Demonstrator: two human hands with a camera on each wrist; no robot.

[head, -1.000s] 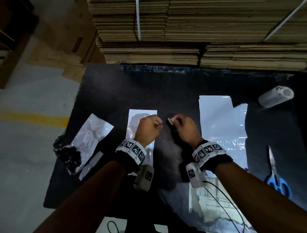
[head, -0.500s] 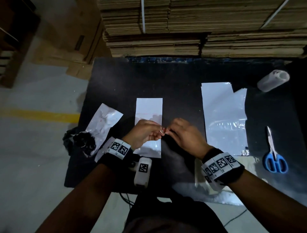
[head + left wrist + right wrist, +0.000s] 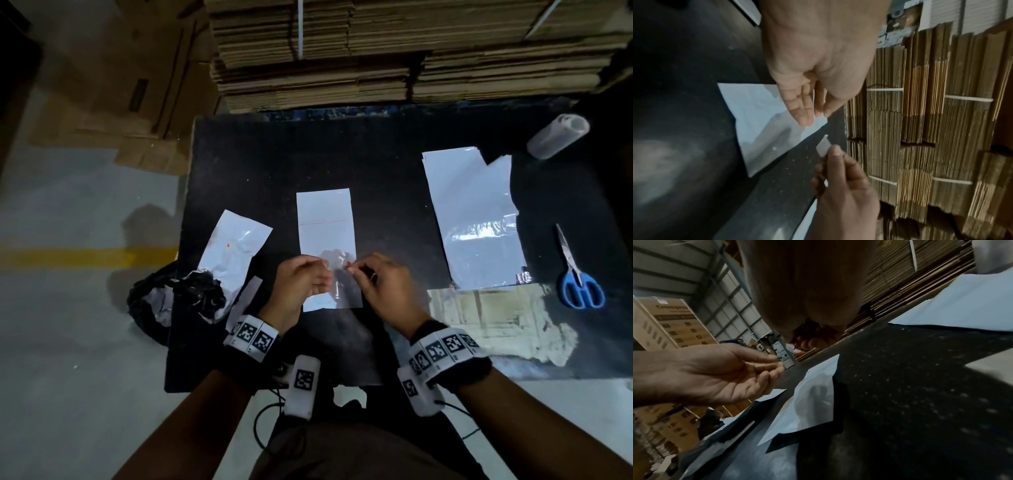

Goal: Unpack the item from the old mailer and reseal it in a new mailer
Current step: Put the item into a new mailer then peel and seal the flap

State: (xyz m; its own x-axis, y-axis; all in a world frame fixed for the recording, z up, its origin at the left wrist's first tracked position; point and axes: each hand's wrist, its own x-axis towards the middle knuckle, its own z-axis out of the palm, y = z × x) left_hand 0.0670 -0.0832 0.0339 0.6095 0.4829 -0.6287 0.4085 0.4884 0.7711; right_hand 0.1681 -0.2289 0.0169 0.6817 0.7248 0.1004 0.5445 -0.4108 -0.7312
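at the left of the head view, a crumpled white plastic mailer with a torn black-lined end (image 3: 228, 260) is seen lying on the black desk (image 3: 342, 164), its torn end hanging over the left edge. just right of it a narrow white strip (image 3: 244, 301) is laid. at the centre a flat white rectangular mailer with a thin red line across it (image 3: 325, 233) is spread on the desk. over its lower part the left hand (image 3: 301, 284) is held with fingers loosely curved and nothing gripped, as the wrist views show. facing it, the right hand (image 3: 380, 287) is held with a small pale strip (image 3: 823, 147) pinched between thumb and fingertips. whether the packed item lies inside the centre mailer cannot be told. further right a stack of larger white mailers (image 3: 472, 219) is laid flat, then blue-handled scissors (image 3: 577, 274) at the right edge, with a translucent plastic bottle on its side (image 3: 556, 135) at the upper right.
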